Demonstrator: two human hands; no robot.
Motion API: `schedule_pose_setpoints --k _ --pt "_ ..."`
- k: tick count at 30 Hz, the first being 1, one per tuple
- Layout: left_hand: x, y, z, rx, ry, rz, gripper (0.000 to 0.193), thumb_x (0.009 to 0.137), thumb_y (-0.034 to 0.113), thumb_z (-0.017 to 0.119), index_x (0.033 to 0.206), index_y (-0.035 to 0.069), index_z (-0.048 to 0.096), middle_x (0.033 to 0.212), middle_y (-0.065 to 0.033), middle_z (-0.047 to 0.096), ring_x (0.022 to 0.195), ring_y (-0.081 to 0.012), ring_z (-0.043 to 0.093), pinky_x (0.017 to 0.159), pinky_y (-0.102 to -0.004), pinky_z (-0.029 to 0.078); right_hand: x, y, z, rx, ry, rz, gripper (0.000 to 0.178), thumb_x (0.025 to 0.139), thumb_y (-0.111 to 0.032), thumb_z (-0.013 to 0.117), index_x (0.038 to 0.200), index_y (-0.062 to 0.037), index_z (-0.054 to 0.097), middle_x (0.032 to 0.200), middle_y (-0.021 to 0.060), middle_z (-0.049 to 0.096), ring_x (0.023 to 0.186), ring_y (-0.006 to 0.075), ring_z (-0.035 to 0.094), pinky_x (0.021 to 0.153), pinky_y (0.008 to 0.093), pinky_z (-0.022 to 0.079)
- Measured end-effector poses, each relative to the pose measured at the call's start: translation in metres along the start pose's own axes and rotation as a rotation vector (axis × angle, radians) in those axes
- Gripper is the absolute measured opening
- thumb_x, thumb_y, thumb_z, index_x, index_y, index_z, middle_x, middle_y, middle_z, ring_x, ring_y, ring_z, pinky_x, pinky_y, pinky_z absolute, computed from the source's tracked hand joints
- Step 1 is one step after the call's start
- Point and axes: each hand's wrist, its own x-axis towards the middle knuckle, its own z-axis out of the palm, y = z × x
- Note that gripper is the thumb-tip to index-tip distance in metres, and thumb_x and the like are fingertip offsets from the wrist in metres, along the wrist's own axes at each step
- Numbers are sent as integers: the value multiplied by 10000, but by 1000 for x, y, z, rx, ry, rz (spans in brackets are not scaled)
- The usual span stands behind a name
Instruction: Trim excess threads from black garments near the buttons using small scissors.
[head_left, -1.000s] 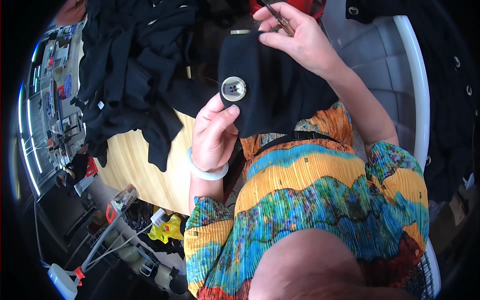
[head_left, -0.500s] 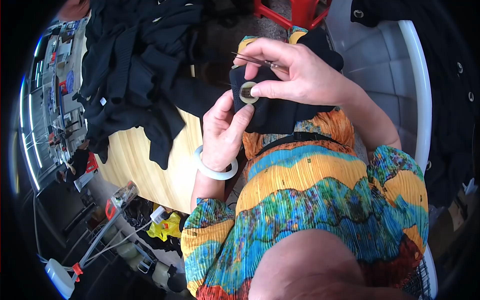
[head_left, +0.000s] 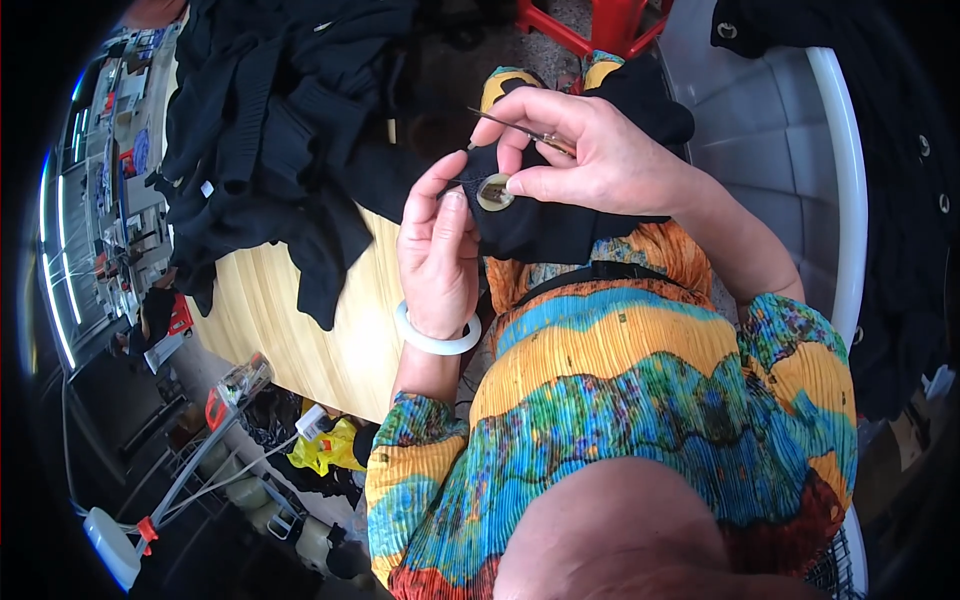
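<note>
Drawn back from the pale, dark-centred button [head_left: 493, 197] since the earlier frame, the left hand [head_left: 435, 255] now has its thumb clear of the rim. Leftmost, black garments [head_left: 270, 140] heap over a wooden tabletop [head_left: 320, 330], apparently within easy reach. Whether the left fingers grip cloth or thread, I cannot tell. Between the hands, the button sits on black knit cloth [head_left: 550, 230]; the right hand's [head_left: 600, 165] thumb touches its edge, seemingly steadying it, while the fingers clasp a slim metal tool [head_left: 552, 142], likely tucked there to stay handy.

Black cloth [head_left: 548, 232], cream-rimmed brown button [head_left: 495, 193], multicoloured wavy-banded top [head_left: 600, 352]
</note>
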Motion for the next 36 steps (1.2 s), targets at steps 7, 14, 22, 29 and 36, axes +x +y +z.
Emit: schedule_pose_setpoints --k 7,14,22,29,36 --pt "2 -5 -2 122 34 84 248 850 55 494 1091 -3 509 926 -29 573 778 -57 526 683 -157 411 -1 3 0 -79 14 -29 323 731 -24 594 1040 -46 505 735 -35 528 555 -10 375 473 151 267" --pt "7 -6 -2 435 58 181 117 842 91 530 942 49 575 745 51 523 609 -4 389 531 -142 298 1 7 -1 -99 3 -39 336 736 -33 590 1056 -40 489 716 -30 524 539 -1 364 474 158 273" --pt "6 6 -3 302 16 9 102 869 132 489 927 69 543 667 56 473 557 -9 370 515 -134 298 3 -2 -24 -314 -148 121 242 843 -174 515 1016 -21 444 733 30 517 660 85 476 594 228 385" --pt "4 4 -11 188 -3 -83 93 849 121 524 893 61 579 692 63 514 546 4 364 495 -137 281 11 -10 -36 -419 -377 110 241 794 -233 556 864 -4 538 649 53 536 592 137 501 539 266 386" --pt "0 4 -13 130 25 -142 147 841 122 536 952 46 595 720 27 577 564 -2 468 497 -121 360 23 -6 -41 -325 -486 65 239 773 -234 586 830 -5 552 600 25 519 548 90 468 495 244 359"
